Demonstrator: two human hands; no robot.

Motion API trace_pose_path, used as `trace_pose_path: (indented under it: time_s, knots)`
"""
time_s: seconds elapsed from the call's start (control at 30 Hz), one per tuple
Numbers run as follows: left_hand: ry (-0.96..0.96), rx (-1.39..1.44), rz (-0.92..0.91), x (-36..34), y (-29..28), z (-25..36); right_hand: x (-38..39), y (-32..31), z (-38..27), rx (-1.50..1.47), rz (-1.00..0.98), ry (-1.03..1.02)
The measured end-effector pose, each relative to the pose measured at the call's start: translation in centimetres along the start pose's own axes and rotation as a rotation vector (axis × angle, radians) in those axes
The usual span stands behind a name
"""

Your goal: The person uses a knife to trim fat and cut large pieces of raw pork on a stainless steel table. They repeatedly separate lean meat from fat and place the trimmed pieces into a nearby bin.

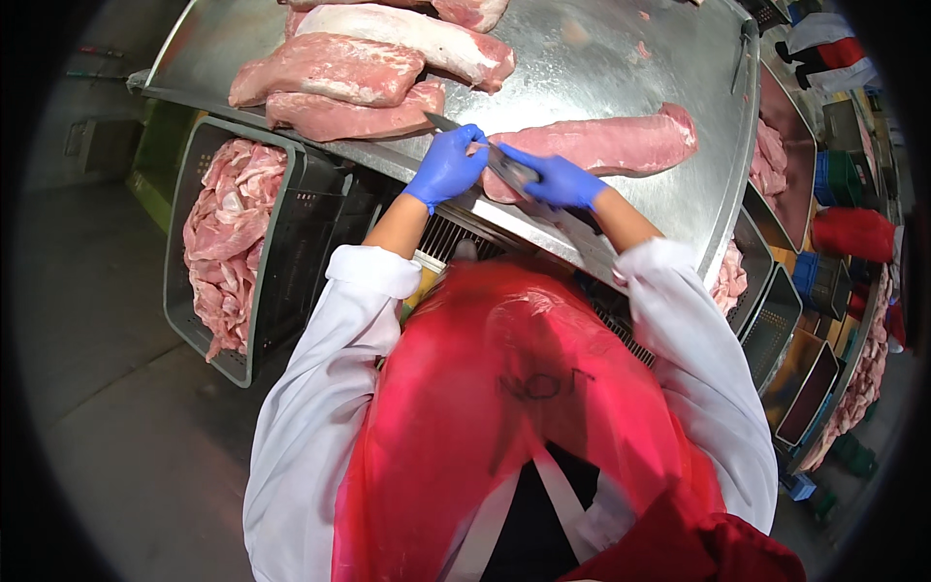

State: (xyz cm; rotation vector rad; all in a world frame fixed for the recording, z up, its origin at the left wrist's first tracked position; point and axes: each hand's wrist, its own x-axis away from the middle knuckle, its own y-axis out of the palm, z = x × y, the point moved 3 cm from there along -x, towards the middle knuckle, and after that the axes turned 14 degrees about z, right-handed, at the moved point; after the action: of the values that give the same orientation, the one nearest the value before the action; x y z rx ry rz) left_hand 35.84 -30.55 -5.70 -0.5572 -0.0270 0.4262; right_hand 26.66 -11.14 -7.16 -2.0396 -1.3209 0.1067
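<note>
A long pink boneless pork loin (606,145) lies across the metal table in front of me. My right hand (555,180), in a blue glove, is closed around a knife at the loin's near left end. The knife's grey blade (511,172) is blurred and slants up and left towards my left hand. My left hand (448,167), also gloved in blue, has its fingers closed beside the blade; what they pinch is hidden. A dark pointed tip (438,120) shows just beyond the left knuckles, near another loin (354,112).
More loins (330,70) are piled at the table's (582,73) far left. A dark crate (254,330) of meat trimmings stands on the floor to the left. To the right are more crates (776,315), a bin of meat (787,209), and a person in white and red (834,53).
</note>
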Motion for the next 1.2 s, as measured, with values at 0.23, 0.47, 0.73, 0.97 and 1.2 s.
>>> trace_pose_path:
  time_s: [0.23,0.47,0.73,0.97,1.2]
  knots:
    - [0.108,0.153,0.362,1.5,-8.8,1.4,7.6,-4.5,-1.1,0.196,-0.411,-0.003]
    - [-0.206,-0.562,0.603,14.5,-38.8,-5.9,17.7,-8.7,7.9,-0.378,0.195,0.347]
    - [0.148,-1.035,0.224,3.2,-10.9,6.0,9.3,-9.0,11.1,-0.157,0.800,0.366]
    - [0.219,-0.772,-0.227,-4.1,15.0,4.8,10.6,-2.1,9.7,0.236,0.583,0.499]
    - [-0.185,-0.329,-0.248,-15.0,12.6,1.9,18.1,-0.1,8.4,0.059,0.435,0.503]
